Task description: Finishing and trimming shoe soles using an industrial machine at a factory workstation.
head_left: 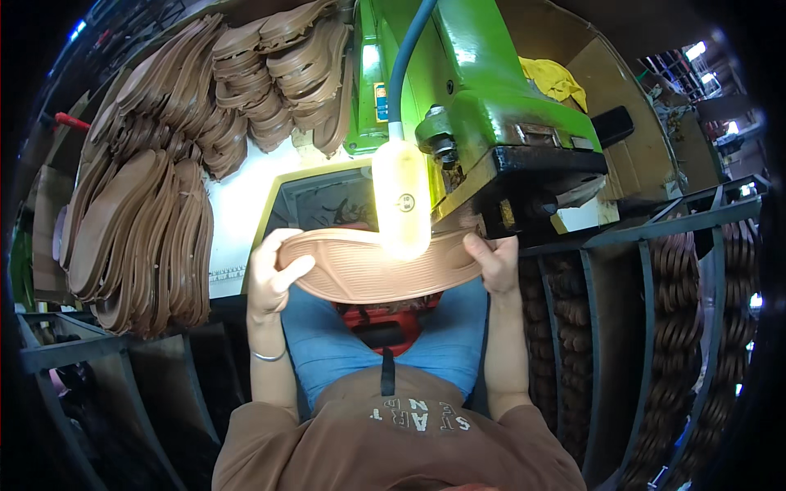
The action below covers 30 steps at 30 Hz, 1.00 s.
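Observation:
A light brown shoe sole [348, 268] is stretched sideways above my lap, its ribbed face toward me. My left hand [270, 274] grips its left end, thumb on the near face and fingers partly hidden behind. At the other end, my right hand [498, 263] pinches the sole between thumb and fingers. A bright lamp [401, 192] on a blue-grey cable hangs in front of the sole and hides part of its upper middle. Just beyond my hands stands a green machine [483, 69] with a dark head on its right side.
Piles of brown soles [135, 229] cover the left of the white worktop [233, 192], with more stacked behind. A cardboard box [647, 147] with a yellow cloth [553, 80] stands at the back right. Metal racks [647, 327] holding many soles flank my right side; other racks [123, 385] are on my left.

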Motion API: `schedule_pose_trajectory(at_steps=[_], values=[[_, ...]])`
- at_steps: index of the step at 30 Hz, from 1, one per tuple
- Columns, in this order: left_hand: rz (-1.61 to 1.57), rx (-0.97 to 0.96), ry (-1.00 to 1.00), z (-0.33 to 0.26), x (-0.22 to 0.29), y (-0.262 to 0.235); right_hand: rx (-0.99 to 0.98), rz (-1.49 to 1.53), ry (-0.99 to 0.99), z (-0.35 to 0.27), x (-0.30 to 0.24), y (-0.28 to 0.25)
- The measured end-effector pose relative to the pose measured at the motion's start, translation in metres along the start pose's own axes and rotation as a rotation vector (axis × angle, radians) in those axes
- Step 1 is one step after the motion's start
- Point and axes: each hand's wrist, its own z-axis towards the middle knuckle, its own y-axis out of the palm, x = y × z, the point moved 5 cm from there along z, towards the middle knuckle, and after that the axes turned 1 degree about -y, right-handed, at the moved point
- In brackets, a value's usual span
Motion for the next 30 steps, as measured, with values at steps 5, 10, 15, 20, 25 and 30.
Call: schedule_pose_trajectory(at_steps=[5,10,15,20,25,30], values=[[-0.008,-0.052,-0.134,-0.033,-0.02,-0.033,0.027,-0.15,0.084,-0.001,0.005,0.026],[0.141,-0.207,-0.403,-0.078,-0.086,-0.008,0.049,-0.055,-0.119,0.014,0.004,0.039],[0.305,-0.278,-0.205,-0.107,-0.118,0.094,0.143,-0.051,-0.094,0.012,0.007,0.038],[0.367,-0.447,-0.107,-0.082,-0.094,0.116,-0.01,-0.842,-0.06,0.002,-0.032,0.016],[0.379,0.193,0.385,0.05,0.027,0.051,0.942,-0.629,-0.587,-0.044,-0.126,-0.123],[1.04,0.614,0.953,0.162,0.162,0.043,1.089,-0.606,-0.413,0.031,-0.095,-0.165]])
